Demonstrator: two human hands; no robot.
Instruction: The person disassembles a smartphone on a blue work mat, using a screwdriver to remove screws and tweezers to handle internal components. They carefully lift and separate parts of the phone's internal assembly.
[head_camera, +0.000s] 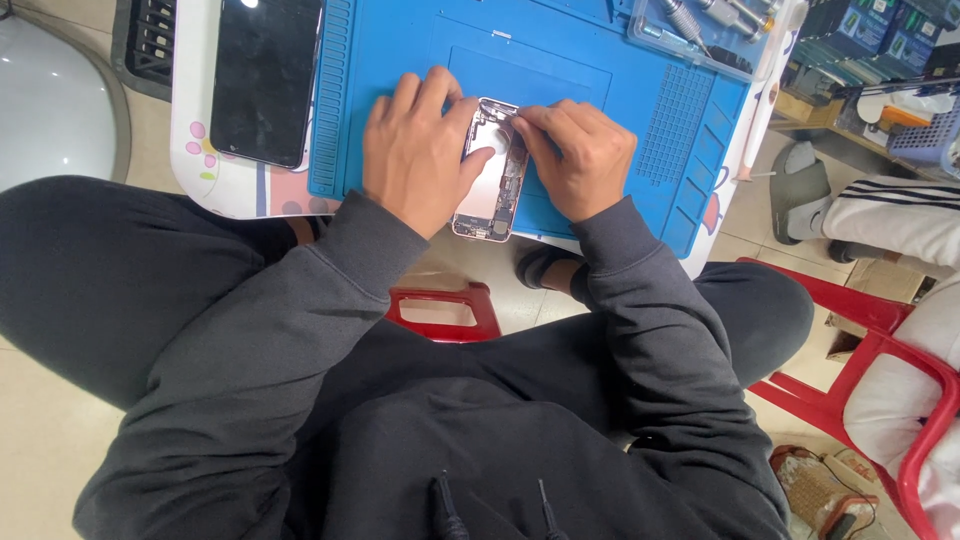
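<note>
I am looking down at a pale tiled floor with a small white table (235, 185) printed with cartoon shapes, and most of its top is lying under a blue rubbery work mat (620, 70) with ribbed strips and a gridded corner. A red plastic stool (445, 310) is showing between my knees, and another red chair (870, 350) is standing to my right, beside someone's striped sleeve. On the table's left edge a glossy black screen panel (265, 80) is lying flat, overlapping the mat's border. A clear tray of metal tools (700, 25) is sitting at the mat's far edge.

At the mat's near edge an opened phone body (490, 175) is lying, rose-rimmed, its pale inner plate and dark components exposed, its lower end hanging just past the table. My left hand (420, 150) is resting loosely curled along its left side, thumb laid across the plate. My right hand (580, 155) is pinching at the phone's upper right corner, fingertips pressed together; whatever they are gripping is too small to tell.
</note>
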